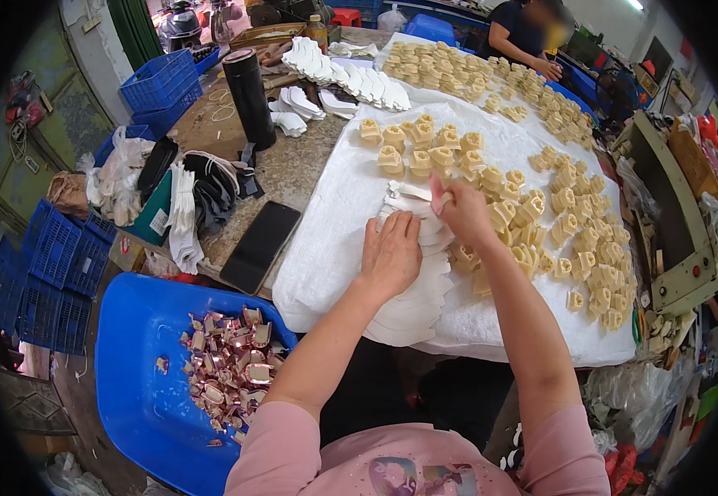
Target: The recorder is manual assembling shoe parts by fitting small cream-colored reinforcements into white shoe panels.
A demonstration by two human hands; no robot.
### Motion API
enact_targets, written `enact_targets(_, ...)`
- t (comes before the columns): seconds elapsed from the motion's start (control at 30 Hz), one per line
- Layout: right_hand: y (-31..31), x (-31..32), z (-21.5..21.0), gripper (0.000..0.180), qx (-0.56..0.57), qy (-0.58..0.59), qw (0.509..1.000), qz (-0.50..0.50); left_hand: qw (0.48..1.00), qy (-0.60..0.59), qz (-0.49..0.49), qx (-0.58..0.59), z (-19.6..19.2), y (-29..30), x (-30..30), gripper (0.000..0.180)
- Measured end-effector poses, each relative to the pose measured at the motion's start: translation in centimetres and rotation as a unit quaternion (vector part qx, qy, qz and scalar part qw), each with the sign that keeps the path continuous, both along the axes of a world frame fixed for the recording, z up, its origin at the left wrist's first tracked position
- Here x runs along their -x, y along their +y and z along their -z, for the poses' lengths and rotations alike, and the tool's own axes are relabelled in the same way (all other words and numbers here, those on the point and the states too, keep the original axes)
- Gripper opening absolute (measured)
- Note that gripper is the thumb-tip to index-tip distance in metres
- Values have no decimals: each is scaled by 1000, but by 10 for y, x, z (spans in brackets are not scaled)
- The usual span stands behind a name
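Note:
Overlapping white curved pieces (412,310) lie in a fanned row on the white cloth (317,273) in front of me. My left hand (392,252) rests on them with its fingers laid out flat. Just right of it, my right hand (465,213) is closed round a small pink thing (436,190) that sticks up beyond the fingers; its kind is not clear. It is at the far end of the white row, by a narrow white strip (408,191). Small cream moulded pieces (392,159) stand in groups beyond and to the right of my hands.
A blue tub (127,355) with shiny copper-pink parts (235,364) stands at lower left. On the table's left are a phone (261,246), a black flask (249,99) and more white pieces (338,74). A co-worker (524,37) is at the far side.

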State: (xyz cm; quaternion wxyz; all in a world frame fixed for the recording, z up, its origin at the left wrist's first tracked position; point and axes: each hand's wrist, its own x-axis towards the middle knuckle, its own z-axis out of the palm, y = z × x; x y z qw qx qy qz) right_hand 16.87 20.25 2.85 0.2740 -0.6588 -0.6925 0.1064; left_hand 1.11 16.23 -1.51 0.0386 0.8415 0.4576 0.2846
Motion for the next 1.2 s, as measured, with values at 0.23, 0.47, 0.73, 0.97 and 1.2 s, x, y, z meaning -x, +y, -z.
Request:
enact_targets(0.23, -29, -41, -80, 21, -191, 354, 912, 85, 1000, -12, 2, 22, 7, 4, 0, 40)
enact_targets(0.47, -129, -55, -81, 9, -209, 208, 955, 14, 992, -117, 38, -12, -31, -15, 14, 42)
enact_targets(0.73, -211, -16, -22, 19, -159, -93, 981, -56, 730, -362, 294, 499, -22, -139, -23, 48)
enact_targets(0.97, -232, -7, -8, 24, -116, -73, 989, -58, 513, -585, 155, 609, -2, -169, -44, 34)
enact_targets(1.2, -238, -29, -5, 23, -102, 10, 990, -101, 516, -584, 68, 623, -5, -159, -49, 36)
